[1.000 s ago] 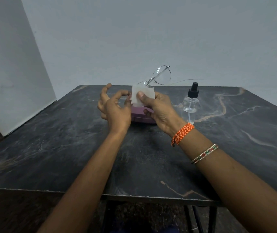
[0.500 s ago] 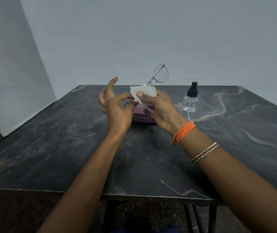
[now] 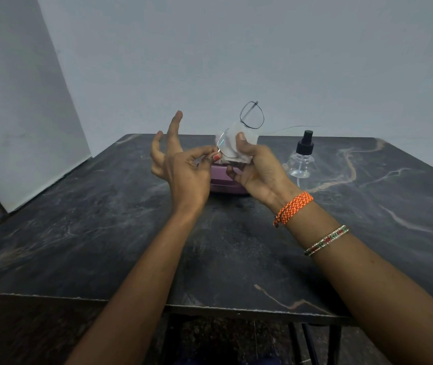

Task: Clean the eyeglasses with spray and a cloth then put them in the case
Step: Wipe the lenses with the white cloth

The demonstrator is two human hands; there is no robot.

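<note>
**A:** What do the hands hold above the dark marble table (image 3: 110, 233)?

**B:** The right hand (image 3: 258, 171) clamps a white cloth (image 3: 237, 143) around one lens of the wire-rimmed eyeglasses (image 3: 252, 118), thumb pressing on top. The left hand (image 3: 183, 171) pinches the frame's near rim between thumb and forefinger, its other fingers spread upward.

**A:** And the rest?

**B:** The purple case (image 3: 223, 184) lies shut on the table toward the far edge, partly hidden behind the hands. The clear spray bottle (image 3: 301, 160) stands upright just to its right.
</note>
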